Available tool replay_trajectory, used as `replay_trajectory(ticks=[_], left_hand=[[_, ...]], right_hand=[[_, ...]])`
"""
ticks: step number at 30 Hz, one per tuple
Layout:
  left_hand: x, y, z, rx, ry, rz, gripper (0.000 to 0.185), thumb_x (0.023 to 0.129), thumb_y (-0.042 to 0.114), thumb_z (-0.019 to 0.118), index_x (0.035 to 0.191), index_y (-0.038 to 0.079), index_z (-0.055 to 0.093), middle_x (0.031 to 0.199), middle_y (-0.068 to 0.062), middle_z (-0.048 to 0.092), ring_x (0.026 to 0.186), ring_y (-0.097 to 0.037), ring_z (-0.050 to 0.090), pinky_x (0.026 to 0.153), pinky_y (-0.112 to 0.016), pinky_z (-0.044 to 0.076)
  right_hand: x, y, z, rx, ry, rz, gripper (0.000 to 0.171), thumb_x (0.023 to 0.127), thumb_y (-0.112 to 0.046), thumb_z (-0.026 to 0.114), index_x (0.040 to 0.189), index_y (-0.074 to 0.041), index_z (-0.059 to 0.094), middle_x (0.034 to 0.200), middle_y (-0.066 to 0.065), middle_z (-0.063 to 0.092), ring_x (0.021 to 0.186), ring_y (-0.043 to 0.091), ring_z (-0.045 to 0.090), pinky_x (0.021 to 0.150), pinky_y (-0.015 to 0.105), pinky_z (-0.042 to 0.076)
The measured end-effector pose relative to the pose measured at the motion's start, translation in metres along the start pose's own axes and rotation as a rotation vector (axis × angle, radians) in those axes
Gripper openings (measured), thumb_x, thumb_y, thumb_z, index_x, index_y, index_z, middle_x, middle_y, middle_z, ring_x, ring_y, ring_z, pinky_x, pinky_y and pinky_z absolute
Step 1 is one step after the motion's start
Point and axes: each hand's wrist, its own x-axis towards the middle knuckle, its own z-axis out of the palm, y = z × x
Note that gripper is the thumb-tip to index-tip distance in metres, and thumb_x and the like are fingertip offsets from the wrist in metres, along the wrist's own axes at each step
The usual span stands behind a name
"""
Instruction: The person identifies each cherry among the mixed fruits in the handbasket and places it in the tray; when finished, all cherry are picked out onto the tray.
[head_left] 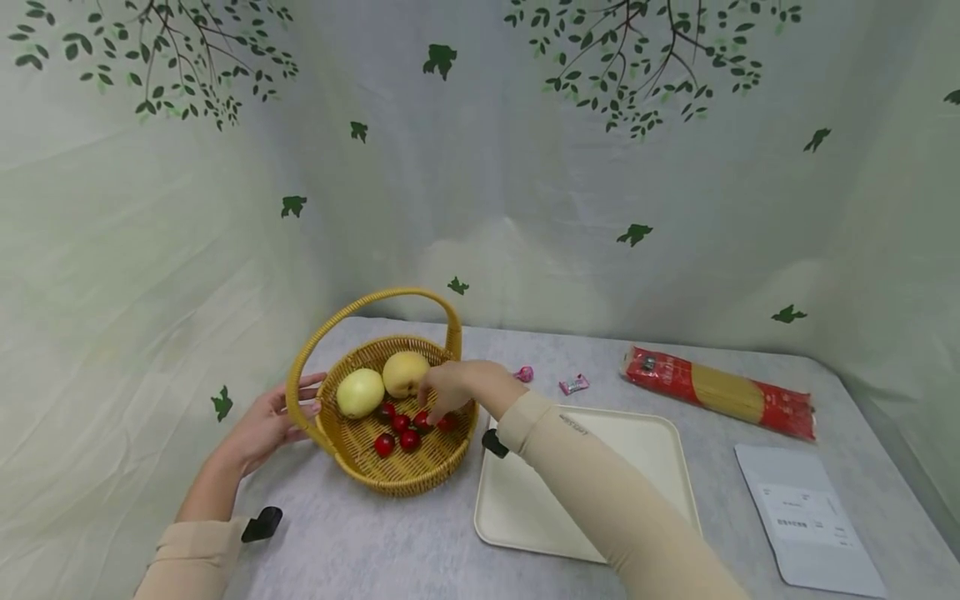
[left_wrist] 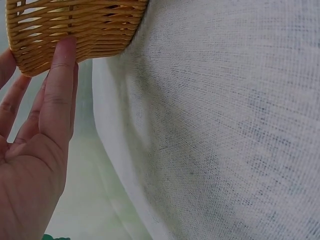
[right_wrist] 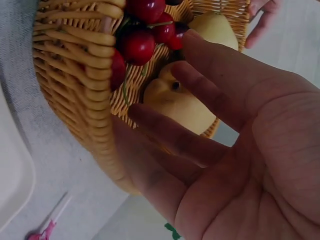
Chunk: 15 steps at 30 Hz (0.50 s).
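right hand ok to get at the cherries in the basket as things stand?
Probably yes. The right hand is already over the open basket, fingers at the cherries. The handle arches clear behind it, and the two pears sit to the far side. The left hand rests on the basket's outer wall.

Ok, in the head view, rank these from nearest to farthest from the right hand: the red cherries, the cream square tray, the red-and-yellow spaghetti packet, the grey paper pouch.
1. Red cherries: in the woven basket, under the right hand.
2. Cream square tray: just right of the basket.
3. Red-and-yellow spaghetti packet: far right, towards the back.
4. Grey paper pouch: near right corner.
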Motion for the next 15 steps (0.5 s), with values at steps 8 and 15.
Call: replay_trajectory(ticks=[8,15], left_hand=[[-0.001,0.0,0.0,-0.027,-0.014,0.01,0.068,0.108,0.021,0.067,0.166,0.008,0.035,0.163,-0.031,0.038,0.12,-0.005,0.068,0.092,-0.035,0.064],[-0.002,-0.002,-0.001,-0.035,-0.004,0.004,0.068,0.107,0.021,0.068,0.166,0.009,0.036,0.161,-0.03,0.04,0.121,-0.006,0.068,0.092,-0.036,0.065]], right_hand=[[0.008,-0.006,-0.01,0.224,-0.083,0.192,0.012,0.1,-0.025,0.079,0.109,-0.018,0.074,0.117,0.006,0.07,0.112,0.035,0.076,0.095,0.045,0.064],[0.019,-0.005,-0.007,0.251,-0.147,0.211,0.005,0.1,-0.016,0.078,0.1,-0.012,0.076,0.107,0.005,0.069,0.105,0.03,0.078,0.091,0.04,0.066]])
